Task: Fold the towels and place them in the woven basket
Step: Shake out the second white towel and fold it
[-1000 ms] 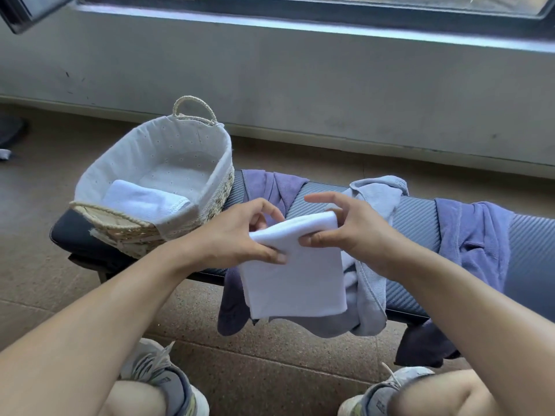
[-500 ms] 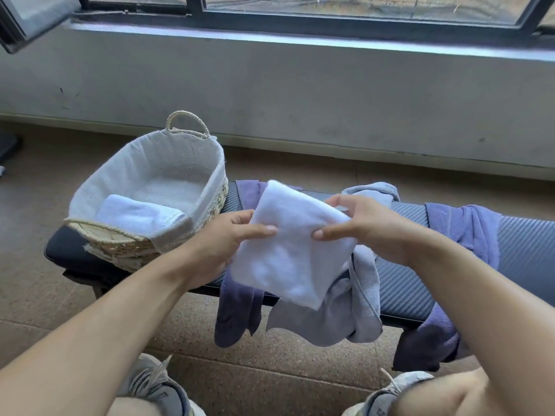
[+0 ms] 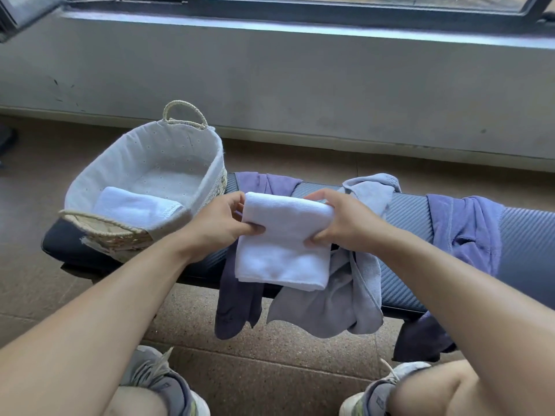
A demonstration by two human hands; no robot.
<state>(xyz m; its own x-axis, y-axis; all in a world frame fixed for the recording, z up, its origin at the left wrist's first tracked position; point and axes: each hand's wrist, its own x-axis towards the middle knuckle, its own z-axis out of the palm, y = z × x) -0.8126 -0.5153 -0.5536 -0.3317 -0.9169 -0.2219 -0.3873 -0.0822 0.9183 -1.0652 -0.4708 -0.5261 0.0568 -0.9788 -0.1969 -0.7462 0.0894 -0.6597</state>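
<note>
One folded towel [image 3: 132, 205] in the woven basket [image 3: 216, 163] at ten o'clock; left hand [image 3: 222, 222] and right hand [image 3: 345, 223] pinch the white towel [image 3: 282, 253], three towels draped on the worktop [image 3: 522, 235].

dark bench [image 3: 525, 235], grey sneakers [image 3: 162, 385], window sill [image 3: 300, 25], speckled floor [image 3: 270, 355]

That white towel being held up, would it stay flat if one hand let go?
Probably not: the white towel hangs limp below the left hand and right hand. It seems light, since fingertip pinches carry it.
</note>
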